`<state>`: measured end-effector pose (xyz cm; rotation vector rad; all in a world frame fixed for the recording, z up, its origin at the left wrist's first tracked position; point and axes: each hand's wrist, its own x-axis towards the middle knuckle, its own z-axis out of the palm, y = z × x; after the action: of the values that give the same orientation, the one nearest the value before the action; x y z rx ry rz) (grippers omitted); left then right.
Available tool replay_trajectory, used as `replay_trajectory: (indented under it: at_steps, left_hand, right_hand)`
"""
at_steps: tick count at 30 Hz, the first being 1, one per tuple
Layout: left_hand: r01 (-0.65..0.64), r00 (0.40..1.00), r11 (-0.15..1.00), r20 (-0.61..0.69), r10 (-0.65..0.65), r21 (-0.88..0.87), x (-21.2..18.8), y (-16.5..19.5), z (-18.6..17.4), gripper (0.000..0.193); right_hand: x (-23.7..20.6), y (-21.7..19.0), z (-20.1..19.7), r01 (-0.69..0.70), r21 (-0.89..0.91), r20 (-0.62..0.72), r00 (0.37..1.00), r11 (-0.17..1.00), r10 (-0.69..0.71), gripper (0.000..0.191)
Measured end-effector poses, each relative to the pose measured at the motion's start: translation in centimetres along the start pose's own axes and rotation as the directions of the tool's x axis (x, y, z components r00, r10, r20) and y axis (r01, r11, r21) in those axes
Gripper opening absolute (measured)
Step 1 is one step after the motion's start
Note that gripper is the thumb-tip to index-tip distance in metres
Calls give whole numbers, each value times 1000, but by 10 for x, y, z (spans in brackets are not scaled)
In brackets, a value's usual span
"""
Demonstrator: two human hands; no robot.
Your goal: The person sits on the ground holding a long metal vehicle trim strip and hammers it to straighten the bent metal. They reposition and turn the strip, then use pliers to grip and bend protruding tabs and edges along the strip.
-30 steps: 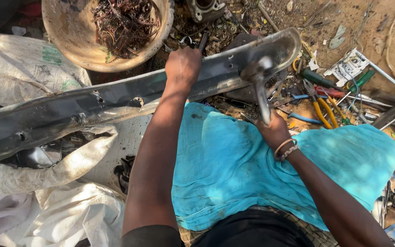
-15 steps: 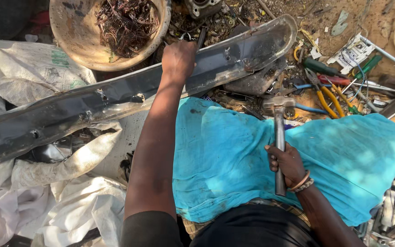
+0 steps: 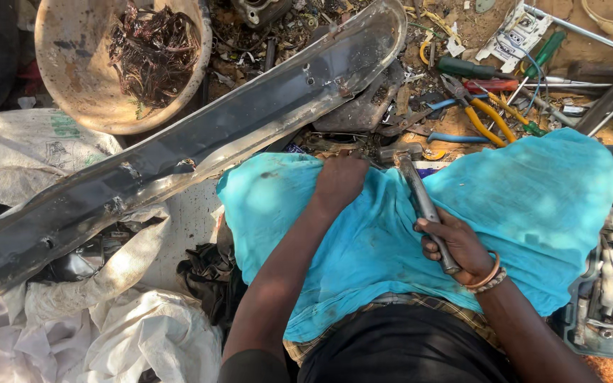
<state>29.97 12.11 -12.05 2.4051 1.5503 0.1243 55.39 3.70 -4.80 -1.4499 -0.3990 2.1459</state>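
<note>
I saw the right hand point(image 3: 457, 245) clamped around the hammer point(image 3: 420, 195) handle, right of centre, its head near the turquoise cloth point(image 3: 533, 206). The left hand point(image 3: 340, 179) rested curled on the cloth's upper edge, below the long metal strip point(image 3: 200, 145).

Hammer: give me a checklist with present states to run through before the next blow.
1. Right hand gripping hammer handle: ok.
2. Hammer head visible, near the edge of the turquoise cloth: ok.
3. Left hand away from the hammer head: not ok, it rests close beside it.
4. Long metal strip held steady: not ok, no hand touches it.
5. What lies under the left hand: cannot tell.
</note>
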Motion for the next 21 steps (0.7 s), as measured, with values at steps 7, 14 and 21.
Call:
replay_trajectory:
  at_steps: [7, 14, 21]
  left_hand:
    - [-216, 971, 976, -95, 218, 32, 52, 7, 65, 10]
    - [-161, 987, 985, 27, 159, 61, 34, 13, 64, 17]
    - [-134, 991, 982, 2, 135, 133, 51, 17, 65, 23]
  right_hand:
    - [6, -12, -25, -62, 432, 317, 944, 900, -87, 51]
    - [48, -23, -24, -220, 552, 387, 922, 805, -13, 29]
    - [41, -3, -28, 101, 211, 66, 991, 972, -117, 23]
